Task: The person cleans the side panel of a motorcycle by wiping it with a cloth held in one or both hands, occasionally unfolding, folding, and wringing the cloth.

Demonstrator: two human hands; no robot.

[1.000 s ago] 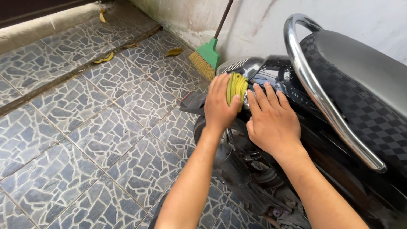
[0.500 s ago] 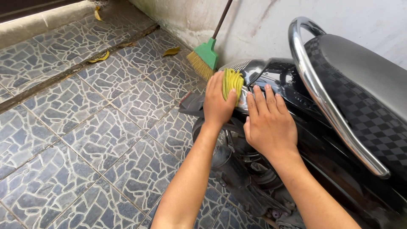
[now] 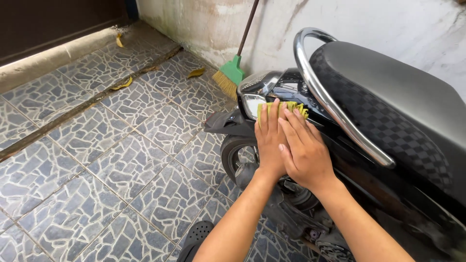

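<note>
A shaggy yellow-green cloth (image 3: 284,107) lies on the black scooter's tail (image 3: 272,90), at one o'clock from the hands. The left hand (image 3: 269,140) presses it flat-fingered; the right hand (image 3: 303,148) overlaps alongside, fingers extended, neither clenched.

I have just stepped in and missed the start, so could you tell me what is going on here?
A person presses a yellow-green cloth against the black rear bodywork of a scooter, beside its tail light. The left hand lies flat on the cloth, and the right hand rests partly over it. A green broom leans on the wall behind.
</note>
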